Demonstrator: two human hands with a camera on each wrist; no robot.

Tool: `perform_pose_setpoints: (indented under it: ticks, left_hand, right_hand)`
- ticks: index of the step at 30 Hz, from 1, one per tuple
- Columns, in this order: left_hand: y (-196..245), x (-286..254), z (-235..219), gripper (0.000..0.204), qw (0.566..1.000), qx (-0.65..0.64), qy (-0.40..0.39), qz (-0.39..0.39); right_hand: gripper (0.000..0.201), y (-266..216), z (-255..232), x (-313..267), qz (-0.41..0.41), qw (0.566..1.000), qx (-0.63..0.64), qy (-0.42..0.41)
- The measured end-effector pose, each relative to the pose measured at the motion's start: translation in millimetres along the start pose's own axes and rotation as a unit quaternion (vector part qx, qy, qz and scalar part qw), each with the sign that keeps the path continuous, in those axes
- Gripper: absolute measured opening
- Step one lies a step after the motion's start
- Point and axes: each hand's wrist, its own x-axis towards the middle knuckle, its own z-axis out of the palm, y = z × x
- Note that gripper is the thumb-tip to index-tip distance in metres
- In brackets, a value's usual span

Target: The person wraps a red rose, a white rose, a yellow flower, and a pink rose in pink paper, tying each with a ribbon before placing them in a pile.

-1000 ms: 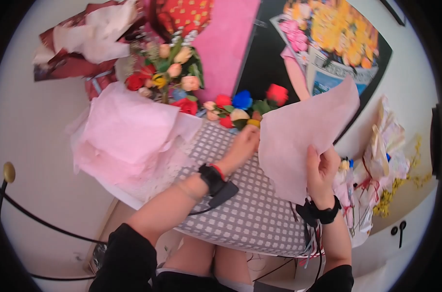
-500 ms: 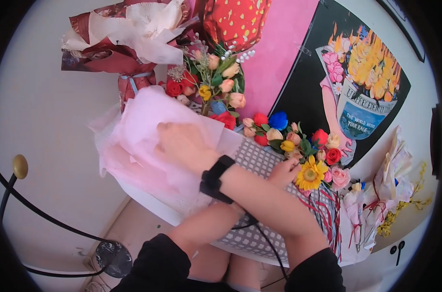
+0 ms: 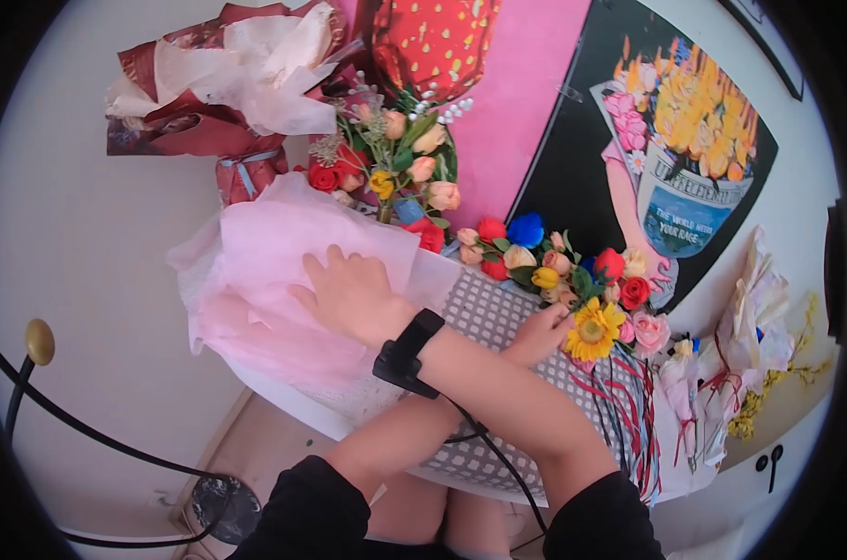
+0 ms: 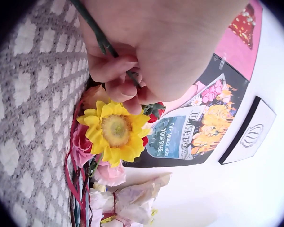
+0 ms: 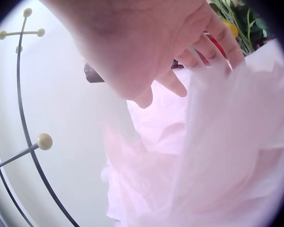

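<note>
The left hand (image 3: 538, 338) is beside the row of flowers, next to a yellow sunflower (image 3: 594, 329). In the left wrist view this hand (image 4: 151, 47) pinches a thin green stem (image 4: 98, 32) above the sunflower (image 4: 114, 131); which flower the stem belongs to, I cannot tell. Crossed over the left arm, the right hand (image 3: 351, 294) lies with spread fingers on pink tissue paper (image 3: 265, 233). The right wrist view has the right hand (image 5: 142, 52) over the pink paper (image 5: 222, 142), its fingertips at a fold.
A wrapped bouquet (image 3: 195, 117) and loose roses (image 3: 422, 168) stand behind the paper. Red and grey ribbons (image 3: 629, 411) hang at the right of the checked cloth (image 3: 484, 457), near small wrapped bundles (image 3: 745, 327). A rack with a round knob (image 3: 39, 342) is at the left.
The right hand has let go of a pink sheet and moved from right to left, onto the paper pile; its fingers have spread there. The left hand stays by the flowers.
</note>
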Motion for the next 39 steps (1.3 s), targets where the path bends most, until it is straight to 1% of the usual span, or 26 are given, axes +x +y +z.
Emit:
perform_pose_setpoints:
  ticks: [2,5,6,7,8,9,10,11,12,13,16,17,18,20,21,24,26,29,30,31,32,33,35,36,38,39]
  left_hand:
    - [16,-5,-7,0.016,0.997,-0.017,0.000,-0.081]
    - [10,-4,-12,0.018,0.998,-0.041,0.000,-0.055]
    - [4,1,-10,0.019,0.998,-0.052,0.004,-0.034]
    - [-6,1,-3,0.020,0.976,-0.217,0.011,0.001]
    - [-22,0,6,0.020,0.925,-0.377,0.020,0.031]
    - [-115,54,19,0.020,0.751,-0.620,0.174,0.146]
    - [-73,15,-23,0.020,0.751,-0.623,0.166,0.144]
    - [-30,-6,-15,0.020,0.934,-0.344,0.079,0.049]
    - [22,-11,-4,0.020,0.998,-0.019,-0.017,-0.049]
    - [23,-10,-3,0.018,0.997,-0.044,-0.031,-0.051]
    - [36,-15,1,0.016,0.996,-0.047,-0.049,-0.056]
    - [39,-16,2,0.015,0.996,-0.037,-0.057,-0.059]
    - [44,-18,5,0.015,0.995,-0.036,-0.063,-0.062]
    - [53,-22,9,0.015,0.994,-0.035,-0.078,-0.064]
    - [54,-24,11,0.015,0.994,-0.030,-0.091,-0.060]
    - [55,-26,12,0.015,0.992,-0.016,-0.117,-0.052]
    - [55,-25,12,0.016,0.989,-0.016,-0.138,-0.047]
    - [43,-20,6,0.023,0.991,-0.028,-0.133,-0.001]
    - [43,-18,7,0.023,0.990,-0.029,-0.135,0.000]
    - [44,-17,7,0.025,0.997,-0.022,-0.067,0.023]
    - [44,-16,7,0.027,0.999,-0.014,0.002,0.045]
    - [43,-15,5,0.027,0.999,-0.015,0.000,0.044]
    - [40,-15,-1,0.030,0.999,0.043,0.013,0.008]
    - [35,-15,-1,0.030,0.999,0.041,0.010,0.008]
    - [21,-14,1,0.028,0.998,0.053,-0.007,-0.022]
    - [18,-13,2,0.028,0.998,0.050,-0.010,-0.021]
  right_hand:
    - [0.031,10,-14,-12,-0.057,0.994,0.005,0.097]
    - [0.021,31,-69,-58,-0.052,0.988,0.028,0.141]
    - [0.019,46,-80,-74,-0.046,0.981,0.041,0.187]
    - [0.018,61,-91,-91,-0.041,0.970,0.053,0.232]
    - [0.014,77,-99,-108,-0.022,0.960,0.045,0.276]
    - [0.012,92,-107,-130,0.052,0.960,0.050,0.270]
    - [0.012,111,-106,-147,0.094,0.945,0.100,0.297]
    - [0.014,134,-100,-166,0.118,0.930,0.135,0.320]
    - [0.018,147,-104,-187,0.176,0.922,0.198,0.283]
    - [0.022,165,-96,-204,0.209,0.917,0.192,0.281]
    - [0.025,209,-64,-246,0.226,0.901,0.229,0.293]
    - [0.026,219,-51,-254,0.250,0.881,0.291,0.276]
    - [0.026,215,-53,-258,0.256,0.878,0.292,0.280]
    - [0.026,197,-63,-257,0.291,0.794,0.474,0.247]
    - [0.024,194,-69,-258,0.268,0.767,0.530,0.242]
    - [0.022,197,-75,-262,0.268,0.775,0.520,0.241]
    - [0.019,194,-87,-264,0.270,0.761,0.536,0.246]
    - [0.014,186,-125,-262,0.236,0.771,0.497,0.320]
    - [0.012,191,-139,-262,0.228,0.763,0.475,0.375]
    - [0.011,200,-158,-269,0.189,0.772,0.456,0.400]
    - [0.012,210,-175,-271,0.163,0.785,0.374,0.466]
    - [0.013,220,-192,-277,0.165,0.796,0.319,0.487]
    - [0.014,242,-208,-280,0.118,0.798,0.220,0.549]
    - [0.014,253,-209,-284,0.120,0.798,0.218,0.549]
    - [0.012,280,-203,-294,0.167,0.826,0.071,0.534]
    - [0.012,292,-197,-298,0.186,0.835,0.036,0.517]
